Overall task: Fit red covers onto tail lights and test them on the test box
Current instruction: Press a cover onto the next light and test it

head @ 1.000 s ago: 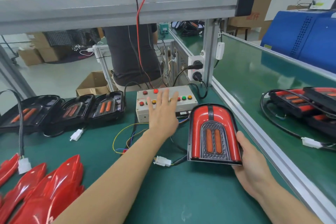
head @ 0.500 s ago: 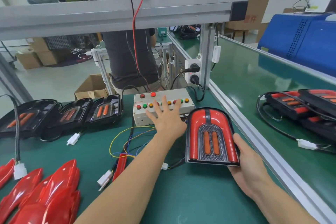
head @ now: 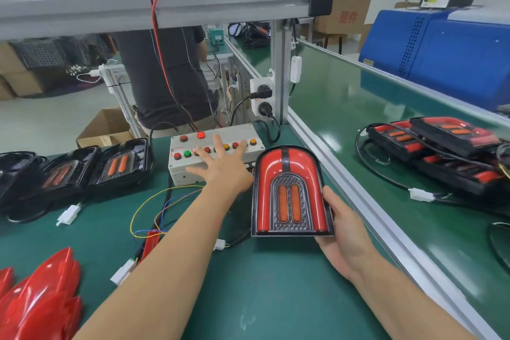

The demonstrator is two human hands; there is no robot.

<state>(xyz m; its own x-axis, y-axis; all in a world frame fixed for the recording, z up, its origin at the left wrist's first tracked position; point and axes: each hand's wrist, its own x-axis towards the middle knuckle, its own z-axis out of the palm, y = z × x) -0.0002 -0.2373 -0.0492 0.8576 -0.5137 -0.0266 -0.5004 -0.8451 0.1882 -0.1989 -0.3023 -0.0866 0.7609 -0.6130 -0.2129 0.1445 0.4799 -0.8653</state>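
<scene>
The right hand [head: 343, 232] is gripping the arch-shaped, red-covered black tail light [head: 289, 193] at its lower right edge, tilting its face up for viewing; the left hand [head: 220, 170], fingers spread, is resting across the white multi-button test box [head: 182, 163], probably working a button.

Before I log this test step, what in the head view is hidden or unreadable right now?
- Left hand spread over the white test box: which button it presses, if any, is hidden by its fingers.
- Red-covered tail light held by the right hand: its back and cable joint are hidden behind it.
- Loose red plastic covers: cut off by the bottom-left edge.
- Button labels: too small.
</scene>
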